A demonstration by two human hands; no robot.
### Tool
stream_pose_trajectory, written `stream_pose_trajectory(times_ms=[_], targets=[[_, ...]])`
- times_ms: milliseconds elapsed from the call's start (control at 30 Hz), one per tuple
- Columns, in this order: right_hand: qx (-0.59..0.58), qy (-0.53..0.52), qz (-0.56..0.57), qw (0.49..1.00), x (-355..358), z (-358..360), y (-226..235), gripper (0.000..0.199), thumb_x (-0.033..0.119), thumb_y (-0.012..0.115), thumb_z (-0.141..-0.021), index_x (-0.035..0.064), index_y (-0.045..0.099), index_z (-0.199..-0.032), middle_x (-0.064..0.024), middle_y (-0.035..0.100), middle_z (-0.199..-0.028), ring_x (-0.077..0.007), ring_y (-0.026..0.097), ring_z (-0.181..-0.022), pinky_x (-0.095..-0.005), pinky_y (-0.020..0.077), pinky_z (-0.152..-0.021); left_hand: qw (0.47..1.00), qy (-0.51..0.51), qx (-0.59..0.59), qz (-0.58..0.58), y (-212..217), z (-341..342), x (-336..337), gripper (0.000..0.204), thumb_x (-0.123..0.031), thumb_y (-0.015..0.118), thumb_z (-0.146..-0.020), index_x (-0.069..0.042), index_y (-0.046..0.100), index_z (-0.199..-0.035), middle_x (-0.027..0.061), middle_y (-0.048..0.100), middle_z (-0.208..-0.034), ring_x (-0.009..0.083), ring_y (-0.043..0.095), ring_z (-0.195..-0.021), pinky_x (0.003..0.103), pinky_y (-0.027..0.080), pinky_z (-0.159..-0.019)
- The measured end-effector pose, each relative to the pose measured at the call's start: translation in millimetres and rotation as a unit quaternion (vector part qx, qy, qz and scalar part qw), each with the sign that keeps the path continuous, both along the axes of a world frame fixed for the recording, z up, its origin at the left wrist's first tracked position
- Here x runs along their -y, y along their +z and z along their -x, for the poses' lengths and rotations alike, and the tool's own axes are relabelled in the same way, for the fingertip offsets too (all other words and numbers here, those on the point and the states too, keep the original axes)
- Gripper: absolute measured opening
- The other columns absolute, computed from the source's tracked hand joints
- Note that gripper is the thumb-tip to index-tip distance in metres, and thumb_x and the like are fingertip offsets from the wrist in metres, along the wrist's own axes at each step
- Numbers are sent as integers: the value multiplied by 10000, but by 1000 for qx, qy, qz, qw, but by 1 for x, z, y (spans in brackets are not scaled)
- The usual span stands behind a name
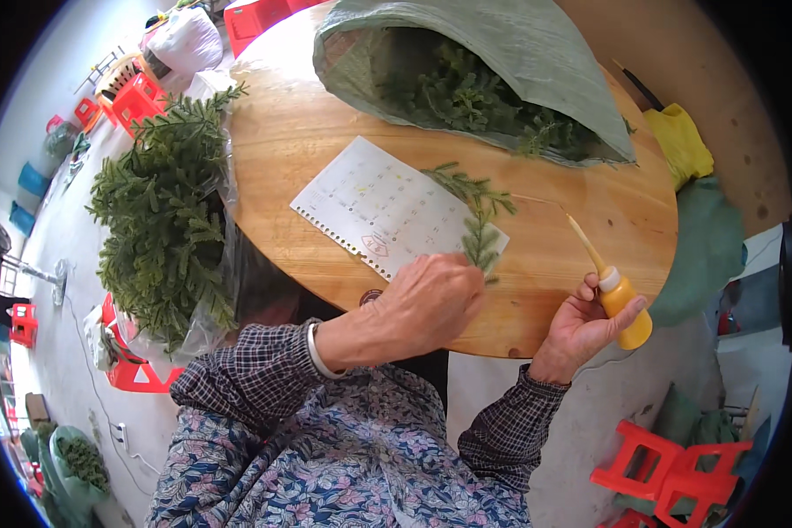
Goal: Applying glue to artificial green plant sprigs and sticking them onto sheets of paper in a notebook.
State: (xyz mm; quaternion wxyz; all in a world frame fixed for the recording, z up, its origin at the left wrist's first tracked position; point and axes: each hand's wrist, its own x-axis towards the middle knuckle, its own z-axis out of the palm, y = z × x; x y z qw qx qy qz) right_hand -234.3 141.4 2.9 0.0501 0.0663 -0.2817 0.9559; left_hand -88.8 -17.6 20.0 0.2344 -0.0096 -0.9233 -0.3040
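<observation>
My left hand (431, 304) is closed over the near edge of the printed calendar sheet (361, 198), fingers curled on the stem end of a small green fir-like sprig (480, 238); its fingertips are partly hidden. A second sprig (458, 183) lies against the sheet's far right edge, meeting the first. At the right table edge, my right hand (585, 326) grips a yellow squeeze bottle (623, 304). Its long thin nozzle points up and left toward the sprigs. A fine pale strand runs between the nozzle tip and the sprigs.
A round wooden table (273, 158) fills the middle. On its far side, an open green woven sack (537, 62) holds more sprigs. A big heap of green sprigs (163, 220) in clear plastic stands left. Red stools (642, 462) are at lower right.
</observation>
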Motion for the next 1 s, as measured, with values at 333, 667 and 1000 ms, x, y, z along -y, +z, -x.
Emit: stream_pose_trajectory(times_ms=[333, 667, 1000], targets=[[0, 67, 24, 997, -8, -1, 3, 461, 445, 645, -874, 13, 558, -1007, -100, 627, -836, -146, 575, -626, -168, 458, -506, 972, 73, -165, 149, -11, 67, 99, 256, -51, 635, -778, -53, 652, -1033, 139, 631, -1059, 173, 607, -828, 316, 499, -730], [97, 415, 187, 885, 54, -81, 19, 679, 596, 584, -835, 35, 523, -1212, -145, 628, -1077, -261, 624, -909, -354, 523, -751, 991, 88, 33, -100, 12, 88, 98, 189, -98, 675, -744, 32, 675, -880, 101, 667, -747, 240, 604, -655, 321, 518, -609], [161, 286, 148, 933, 82, -61, -7, 594, 603, 560, -846, 96, 546, -1154, -117, 631, -1090, -296, 612, -1006, -569, 451, -887, 881, 96, -45, -461, 19, 44, 111, 134, -85, 691, -786, 45, 667, -809, 79, 637, -667, 113, 567, -548, 196, 476, -493]])
